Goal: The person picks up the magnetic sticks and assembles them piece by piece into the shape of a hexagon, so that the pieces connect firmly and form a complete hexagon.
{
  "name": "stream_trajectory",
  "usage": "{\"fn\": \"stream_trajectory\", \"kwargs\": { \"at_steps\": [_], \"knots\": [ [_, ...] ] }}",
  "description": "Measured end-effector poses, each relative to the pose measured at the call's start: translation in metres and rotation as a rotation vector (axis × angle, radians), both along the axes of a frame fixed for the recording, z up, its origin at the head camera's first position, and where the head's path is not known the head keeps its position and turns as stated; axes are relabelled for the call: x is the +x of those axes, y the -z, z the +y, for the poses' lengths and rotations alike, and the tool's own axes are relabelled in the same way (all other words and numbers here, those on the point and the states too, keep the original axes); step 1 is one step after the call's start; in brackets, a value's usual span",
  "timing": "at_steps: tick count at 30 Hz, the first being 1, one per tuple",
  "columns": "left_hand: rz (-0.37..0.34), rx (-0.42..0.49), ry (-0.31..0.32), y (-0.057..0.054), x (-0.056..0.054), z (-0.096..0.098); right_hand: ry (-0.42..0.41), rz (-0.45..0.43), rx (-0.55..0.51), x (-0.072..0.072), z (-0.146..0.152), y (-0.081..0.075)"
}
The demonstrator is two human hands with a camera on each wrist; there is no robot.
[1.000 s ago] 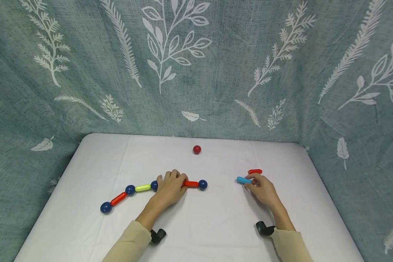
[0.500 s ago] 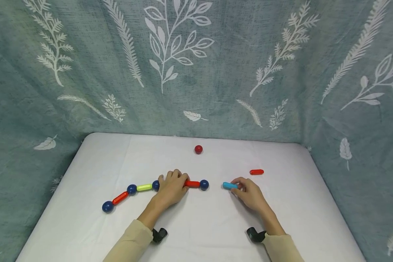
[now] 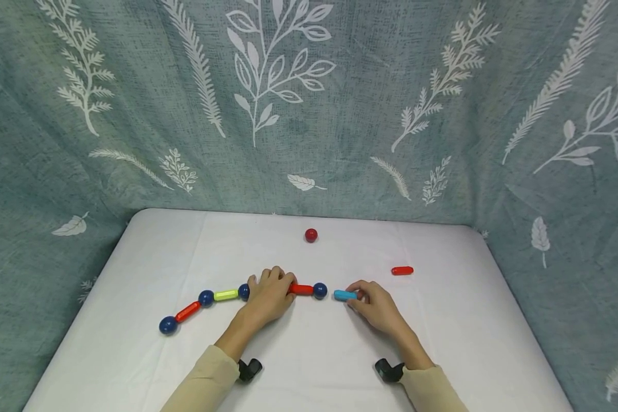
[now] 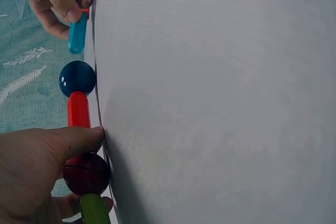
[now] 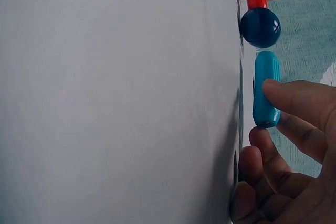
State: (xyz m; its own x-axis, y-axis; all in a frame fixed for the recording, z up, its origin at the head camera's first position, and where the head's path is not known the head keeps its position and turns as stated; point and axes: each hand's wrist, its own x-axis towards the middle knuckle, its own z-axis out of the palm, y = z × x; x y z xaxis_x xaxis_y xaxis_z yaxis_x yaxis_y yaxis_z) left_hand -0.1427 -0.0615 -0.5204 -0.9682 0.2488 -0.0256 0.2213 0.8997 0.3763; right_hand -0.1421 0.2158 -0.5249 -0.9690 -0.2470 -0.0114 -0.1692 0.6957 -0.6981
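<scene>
While the left grip held the linked chain, the right grip pinched a blue rod (not yet attached).

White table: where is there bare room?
The white table is bare between the sleeves, at far left beyond the chain, and right of the loose red stick. The middle is crowded: the left hand grips the chain, and a thin gap parts its end ball from the blue stick in the right hand.
</scene>
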Motion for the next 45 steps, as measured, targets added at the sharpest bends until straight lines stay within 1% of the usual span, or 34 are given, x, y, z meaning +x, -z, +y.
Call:
{"fn": "stream_trajectory", "kwargs": {
  "at_steps": [5, 16, 23, 25, 27, 29, 32, 35, 39, 42, 45],
  "knots": [
    [-0.001, 0.001, -0.001, -0.001, 0.001, -0.001, -0.005, -0.013, -0.010, 0.000, -0.007, 0.001],
    [0.009, 0.006, -0.006, 0.003, 0.002, -0.003, -0.017, -0.012, -0.010, -0.002, -0.018, 0.003],
    [0.001, -0.016, 0.012, -0.003, 0.001, -0.005, -0.019, -0.017, -0.002, -0.005, -0.020, 0.001],
    [-0.003, -0.021, 0.014, -0.005, 0.001, -0.008, -0.019, -0.018, -0.001, -0.005, -0.020, 0.000],
    [-0.003, -0.017, 0.004, -0.008, 0.002, -0.013, -0.017, -0.018, 0.002, -0.006, -0.020, 0.000],
    [-0.001, -0.011, -0.019, -0.011, 0.004, -0.021, -0.012, -0.022, 0.006, -0.006, -0.019, -0.001],
    [-0.001, -0.003, -0.054, -0.016, 0.010, -0.039, -0.010, -0.022, 0.006, -0.007, -0.019, -0.001],
    [-0.007, -0.012, -0.085, -0.021, 0.022, -0.060, -0.015, -0.016, 0.005, -0.007, -0.019, -0.002],
    [-0.009, -0.040, -0.139, -0.028, 0.042, -0.095, -0.014, -0.014, 0.005, -0.008, -0.019, -0.001],
    [-0.015, -0.051, -0.195, -0.031, 0.054, -0.122, -0.011, -0.011, 0.009, -0.009, -0.018, -0.001],
    [-0.036, -0.059, -0.237, -0.031, 0.064, -0.143, -0.015, 0.005, 0.006, -0.011, -0.017, 0.000]
  ]
}}
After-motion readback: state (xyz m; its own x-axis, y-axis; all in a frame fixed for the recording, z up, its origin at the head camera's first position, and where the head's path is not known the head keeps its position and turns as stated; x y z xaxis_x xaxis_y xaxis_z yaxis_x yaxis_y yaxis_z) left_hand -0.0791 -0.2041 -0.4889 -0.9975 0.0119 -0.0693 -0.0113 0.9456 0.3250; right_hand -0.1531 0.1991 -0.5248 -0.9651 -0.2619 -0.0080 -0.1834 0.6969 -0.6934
